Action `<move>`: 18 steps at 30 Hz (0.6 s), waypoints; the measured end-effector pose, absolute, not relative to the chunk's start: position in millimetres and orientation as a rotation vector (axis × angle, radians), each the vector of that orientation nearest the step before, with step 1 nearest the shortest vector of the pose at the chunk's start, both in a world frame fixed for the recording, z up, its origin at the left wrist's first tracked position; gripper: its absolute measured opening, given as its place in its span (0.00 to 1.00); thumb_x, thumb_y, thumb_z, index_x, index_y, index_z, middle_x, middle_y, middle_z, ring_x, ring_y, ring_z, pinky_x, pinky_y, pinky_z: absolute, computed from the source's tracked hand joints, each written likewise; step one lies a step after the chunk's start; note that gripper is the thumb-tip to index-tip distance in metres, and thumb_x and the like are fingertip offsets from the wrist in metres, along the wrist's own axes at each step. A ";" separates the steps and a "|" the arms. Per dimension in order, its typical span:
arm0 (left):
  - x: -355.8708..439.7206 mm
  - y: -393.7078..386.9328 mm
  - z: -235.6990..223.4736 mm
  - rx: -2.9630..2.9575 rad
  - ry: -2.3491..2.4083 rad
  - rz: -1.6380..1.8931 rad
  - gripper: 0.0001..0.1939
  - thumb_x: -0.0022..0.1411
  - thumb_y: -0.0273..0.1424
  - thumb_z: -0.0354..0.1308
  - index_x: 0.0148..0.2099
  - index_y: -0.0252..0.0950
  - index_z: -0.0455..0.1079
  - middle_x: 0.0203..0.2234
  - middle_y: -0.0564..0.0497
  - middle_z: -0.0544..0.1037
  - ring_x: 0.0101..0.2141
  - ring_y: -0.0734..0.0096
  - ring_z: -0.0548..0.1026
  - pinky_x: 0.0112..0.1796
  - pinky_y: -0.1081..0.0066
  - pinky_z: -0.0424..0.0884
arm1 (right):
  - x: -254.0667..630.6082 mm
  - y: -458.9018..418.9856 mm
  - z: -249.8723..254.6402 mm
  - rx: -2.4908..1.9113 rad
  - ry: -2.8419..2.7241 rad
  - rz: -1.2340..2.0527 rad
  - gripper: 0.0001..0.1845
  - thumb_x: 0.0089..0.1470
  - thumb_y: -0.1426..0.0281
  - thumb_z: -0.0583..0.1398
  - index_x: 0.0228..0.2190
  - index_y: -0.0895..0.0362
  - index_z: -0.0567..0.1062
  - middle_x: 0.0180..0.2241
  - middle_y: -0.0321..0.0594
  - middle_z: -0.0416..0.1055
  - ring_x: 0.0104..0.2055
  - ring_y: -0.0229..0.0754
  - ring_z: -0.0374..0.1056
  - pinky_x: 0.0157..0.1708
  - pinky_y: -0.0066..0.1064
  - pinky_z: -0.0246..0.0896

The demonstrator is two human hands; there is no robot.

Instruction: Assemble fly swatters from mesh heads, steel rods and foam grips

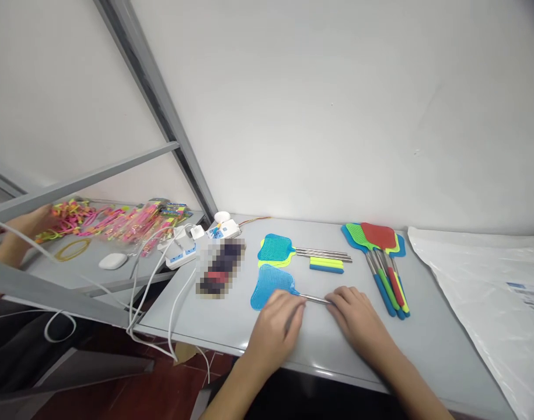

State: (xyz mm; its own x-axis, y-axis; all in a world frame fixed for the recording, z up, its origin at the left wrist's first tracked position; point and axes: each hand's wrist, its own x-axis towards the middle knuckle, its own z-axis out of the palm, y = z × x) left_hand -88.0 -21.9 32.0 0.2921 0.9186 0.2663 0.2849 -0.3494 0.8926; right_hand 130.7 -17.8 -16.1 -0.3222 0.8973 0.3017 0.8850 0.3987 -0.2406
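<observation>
Two bare forearms (234, 382) reach up from the bottom edge, ending in the left grip (273, 326) and the right grip (357, 315). Both are narrow, pinching one blue swatter (273, 284): the left by its rod (314, 299) near the neck, the right at the rod's far end. The right palm's underside is hidden, so I cannot tell whether anything else is in it. The swatter lies low over the worktop (232, 326), its head just beyond and left of the left grip.

It should prove light, the mesh head thin and bendy, the slim metal rod stiff, smooth and perhaps slippery. The rod looks the best place to hold; pressing the mesh would probably only flex it.

Counted: beyond the left grip, a stack shows two heads, one teal (273, 248) and one yellow (273, 264), though about four rods, so more heads may be hidden. Beyond the right grip lie loose sleeves (327, 266), yellow and blue, at least two. Right of the right grip, a pile of handled swatters (387, 262) numbers at least five; overlap blocks an exact count. Farther right is one white sheet (489, 291). Left of the left grip are one blurred object (221, 268) and two power strips (182, 256).
</observation>
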 end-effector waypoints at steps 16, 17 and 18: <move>-86.6 -0.1 -5.6 2.632 1.361 0.703 0.10 0.67 0.29 0.48 0.43 0.42 0.71 0.52 0.47 0.72 0.55 0.56 0.63 0.56 0.49 0.52 | 130.7 -33.9 -30.8 -1.582 -2.225 -0.107 0.17 0.63 0.65 0.51 0.51 0.54 0.70 0.54 0.48 0.65 0.57 0.51 0.59 0.53 0.45 0.55; -83.9 -0.6 -5.9 2.634 1.344 0.712 0.10 0.67 0.29 0.48 0.42 0.41 0.71 0.51 0.48 0.72 0.54 0.56 0.63 0.56 0.48 0.50 | 127.4 -32.8 -29.2 -1.554 -2.233 -0.097 0.16 0.63 0.66 0.51 0.49 0.54 0.71 0.52 0.48 0.66 0.56 0.50 0.60 0.52 0.44 0.56; -81.0 -1.2 -6.1 2.638 1.325 0.718 0.09 0.67 0.28 0.48 0.42 0.41 0.70 0.50 0.48 0.73 0.54 0.56 0.63 0.57 0.46 0.48 | 124.1 -31.5 -27.7 -1.527 -2.244 -0.085 0.15 0.63 0.67 0.52 0.48 0.54 0.71 0.51 0.47 0.67 0.54 0.49 0.61 0.51 0.42 0.56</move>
State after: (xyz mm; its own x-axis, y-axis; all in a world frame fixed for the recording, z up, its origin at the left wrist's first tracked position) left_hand -81.0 -1.2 -6.1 0.5092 0.7796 0.3645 0.7308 -0.6154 0.2953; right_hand 124.1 -31.5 -27.7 -0.3064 0.8749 0.3752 0.9006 0.3940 -0.1833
